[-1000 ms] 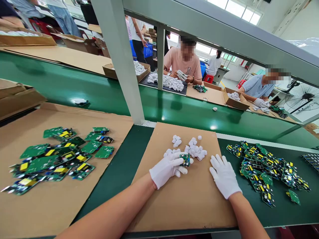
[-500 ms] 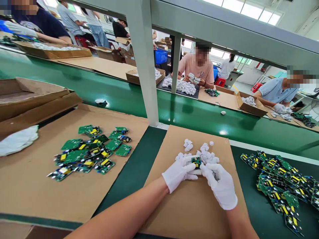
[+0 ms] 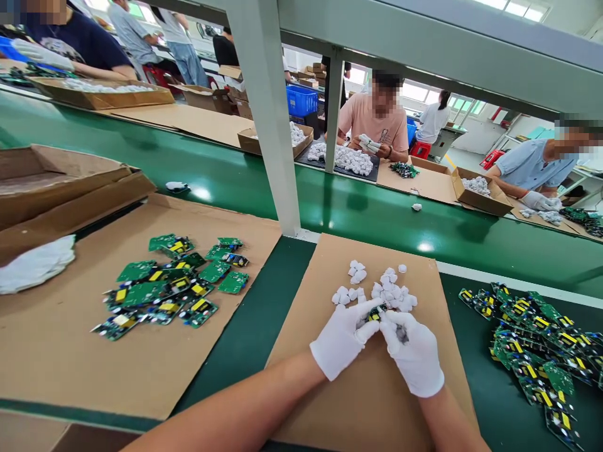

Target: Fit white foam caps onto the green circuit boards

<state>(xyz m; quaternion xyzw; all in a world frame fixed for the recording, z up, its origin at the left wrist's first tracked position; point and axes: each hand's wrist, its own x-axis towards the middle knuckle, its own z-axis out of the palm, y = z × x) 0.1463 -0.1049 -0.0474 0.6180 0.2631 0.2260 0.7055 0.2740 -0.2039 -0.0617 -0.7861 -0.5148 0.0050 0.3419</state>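
In the head view my left hand (image 3: pixel 343 336), in a white glove, grips a small circuit board (image 3: pixel 375 314) between thumb and fingers. My right hand (image 3: pixel 415 356), also gloved, has its thumb and fingertips closed on the board's right end; the fingers hide much of the board. A grey smudge shows on the right glove. Just beyond my hands, small white wrapped lumps (image 3: pixel 390 290) lie in loose groups on a cardboard sheet (image 3: pixel 362 402). A small round white piece (image 3: pixel 402 269) rests near the sheet's far edge.
Circuit boards (image 3: pixel 164 292) are heaped on the left cardboard (image 3: pixel 61 358), and more boards (image 3: pixel 532 339) on the right. A grey post (image 3: pixel 277 144) rises ahead. Beyond it runs a green conveyor belt (image 3: pixel 358 210) with a white lump (image 3: pixel 416 206). Co-workers sit opposite; a carton (image 3: pixel 66 188) stands left.
The board has tilted between my hands and is more covered by my fingers. My right hand has shifted slightly left. The lumps on the belt have drifted left.
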